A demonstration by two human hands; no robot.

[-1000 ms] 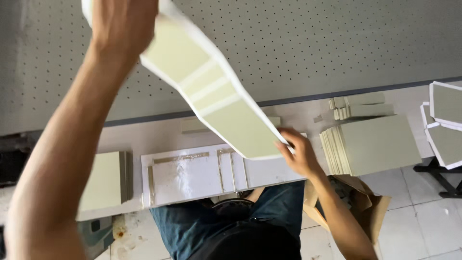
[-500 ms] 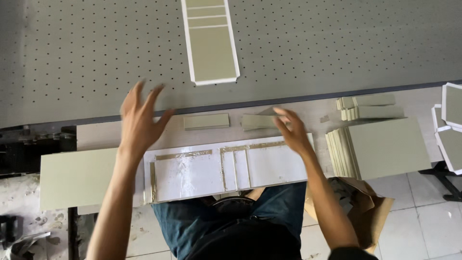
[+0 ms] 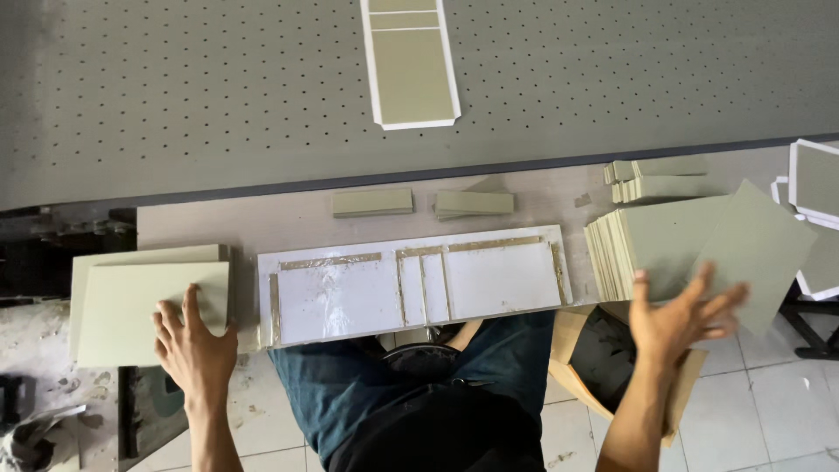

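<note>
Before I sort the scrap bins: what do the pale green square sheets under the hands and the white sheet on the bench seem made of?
The pale green square sheets look like stiff matte greyboard: flat, thick-edged, stacked. The left hand rests on one; the right hand lifts another, which stays unbent. The white sheet looks like glossy paper, shiny with brownish glue streaks.

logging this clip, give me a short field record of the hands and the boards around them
left hand: open, fingers on the pale green rectangular board stack
right hand: open, lifting a loose pale green square board off the fanned stack of green boards
centre: white glue-smeared rectangular jig
far: grey perforated table with a white-edged green cover
</note>
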